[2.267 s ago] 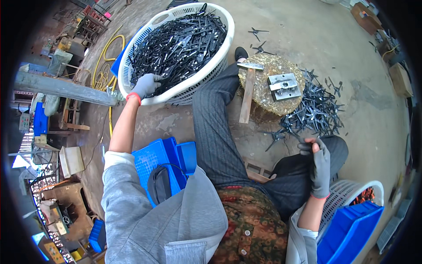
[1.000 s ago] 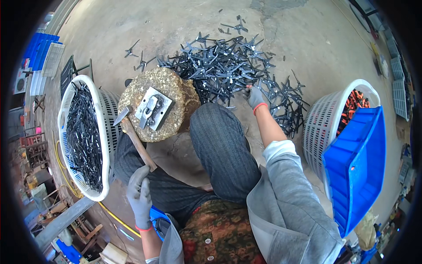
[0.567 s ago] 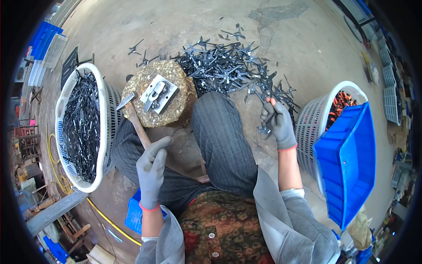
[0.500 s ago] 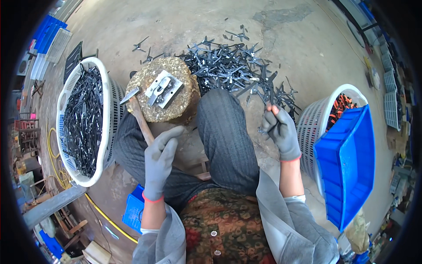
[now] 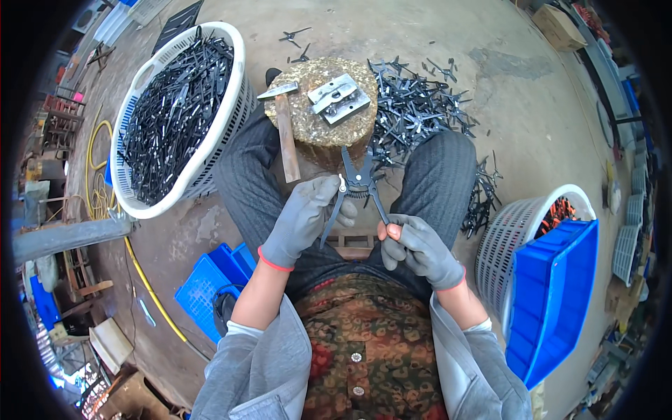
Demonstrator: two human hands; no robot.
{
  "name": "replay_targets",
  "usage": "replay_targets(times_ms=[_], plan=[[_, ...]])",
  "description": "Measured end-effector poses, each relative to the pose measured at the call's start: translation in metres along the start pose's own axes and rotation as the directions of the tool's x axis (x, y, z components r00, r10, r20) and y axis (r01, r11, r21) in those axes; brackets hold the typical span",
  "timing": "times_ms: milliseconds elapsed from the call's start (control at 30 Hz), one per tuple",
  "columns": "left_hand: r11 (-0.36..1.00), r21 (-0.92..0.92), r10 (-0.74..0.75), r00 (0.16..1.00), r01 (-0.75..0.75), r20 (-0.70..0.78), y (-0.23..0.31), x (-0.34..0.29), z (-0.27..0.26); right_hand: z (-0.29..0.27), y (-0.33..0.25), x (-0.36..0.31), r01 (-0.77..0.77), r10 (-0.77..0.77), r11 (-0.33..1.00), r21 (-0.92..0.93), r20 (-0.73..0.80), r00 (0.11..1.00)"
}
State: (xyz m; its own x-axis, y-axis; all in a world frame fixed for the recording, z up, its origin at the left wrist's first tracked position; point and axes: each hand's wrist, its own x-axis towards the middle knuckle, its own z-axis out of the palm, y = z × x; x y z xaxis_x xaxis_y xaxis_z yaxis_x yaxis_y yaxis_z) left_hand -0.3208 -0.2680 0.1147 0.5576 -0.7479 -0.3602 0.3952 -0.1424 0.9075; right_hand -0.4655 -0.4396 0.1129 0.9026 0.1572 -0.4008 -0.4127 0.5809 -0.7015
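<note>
Between my gloved hands, in front of my lap, a pair of dark wire-stripper pliers (image 5: 360, 180) stands with its jaws and handles spread and a coil spring between the handles. My right hand (image 5: 420, 252) is closed around the end of its right handle, thumb and fingertip bare. My left hand (image 5: 306, 213) pinches a small silver-coloured piece (image 5: 342, 185) against the left handle. Beyond the pliers, a round stump block (image 5: 318, 129) carries a metal fixture (image 5: 339, 98) with a recess. A hammer (image 5: 285, 129) rests on the block's left side, its wooden handle pointing towards me.
A white basket (image 5: 241, 66) full of dark plier parts stands at the left. More pliers (image 5: 420, 105) lie heaped on the floor behind the block. At the right, a blue tray (image 5: 553, 294) leans on another white basket (image 5: 493, 259) holding orange-handled items. Blue bins (image 5: 203, 287) sit near my left elbow.
My hands have come together in the middle and now hold the spread pliers. The left hand has moved away from the hammer handle. The view has shifted, so the block appears higher.
</note>
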Motion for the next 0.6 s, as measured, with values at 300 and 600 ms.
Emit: replay_targets(times_ms=[300,600], plan=[[0.986,0.041,-0.165,0.984,0.163,0.061,-0.022,-0.028,-0.011,-0.01,0.016,0.015,0.086,-0.094,0.994,-0.063,-0.125,0.988],[0.994,0.027,-0.11,0.986,0.108,0.126,-0.027,-0.023,-0.005,-0.001,0.022,0.048,0.111,-0.169,0.909,0.401,0.112,0.979]])
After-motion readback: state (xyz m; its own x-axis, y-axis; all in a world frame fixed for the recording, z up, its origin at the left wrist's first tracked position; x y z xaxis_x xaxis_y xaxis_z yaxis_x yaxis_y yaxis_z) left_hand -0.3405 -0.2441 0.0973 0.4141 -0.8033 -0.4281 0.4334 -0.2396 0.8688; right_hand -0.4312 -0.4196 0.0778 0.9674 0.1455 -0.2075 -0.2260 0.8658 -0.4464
